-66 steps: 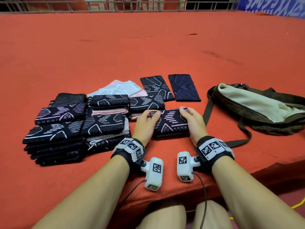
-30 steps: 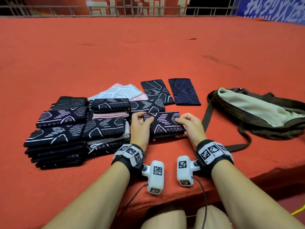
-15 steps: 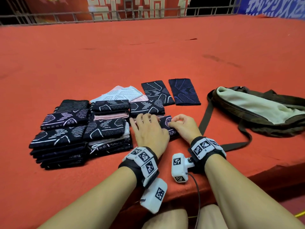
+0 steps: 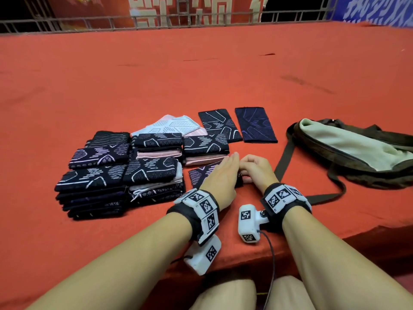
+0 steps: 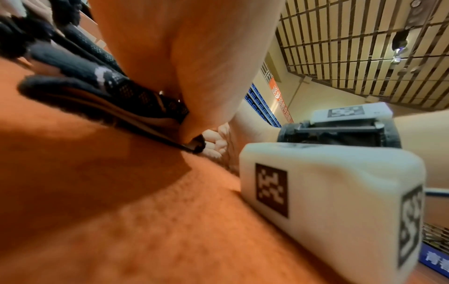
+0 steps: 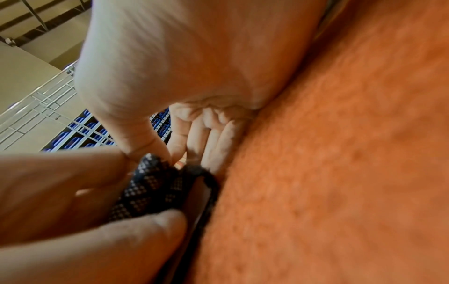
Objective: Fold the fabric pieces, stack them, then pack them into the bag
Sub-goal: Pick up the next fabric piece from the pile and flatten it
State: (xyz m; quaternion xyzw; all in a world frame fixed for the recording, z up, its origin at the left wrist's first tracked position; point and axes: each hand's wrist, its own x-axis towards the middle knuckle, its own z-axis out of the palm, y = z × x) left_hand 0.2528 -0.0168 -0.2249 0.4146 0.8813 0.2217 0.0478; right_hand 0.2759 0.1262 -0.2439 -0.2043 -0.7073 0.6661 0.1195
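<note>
A dark fabric piece with a lilac pattern (image 4: pixel 201 175) lies on the red table just in front of the folded stacks. My left hand (image 4: pixel 223 173) lies across it with straight fingers held together and presses it down; the left wrist view shows the palm on the cloth (image 5: pixel 116 90). Right beside it, my right hand (image 4: pixel 254 170) is curled, and its thumb and fingers pinch the piece's right edge (image 6: pixel 155 184). Most of the piece is hidden under the hands. The olive bag (image 4: pixel 357 148) with a pale green lining lies open at the right.
Stacks of folded dark and pink pieces (image 4: pixel 125 171) fill the left. Two dark pieces (image 4: pixel 220 125) (image 4: pixel 256 125) and white-pink ones (image 4: pixel 174 125) lie flat behind them. The bag's strap (image 4: pixel 281 159) runs close to my right hand. The table edge (image 4: pixel 335 233) is near.
Both hands first held the piece by its two ends. The left hand then laid flat on top and slid right until it met the right hand, which stays curled on the right edge.
</note>
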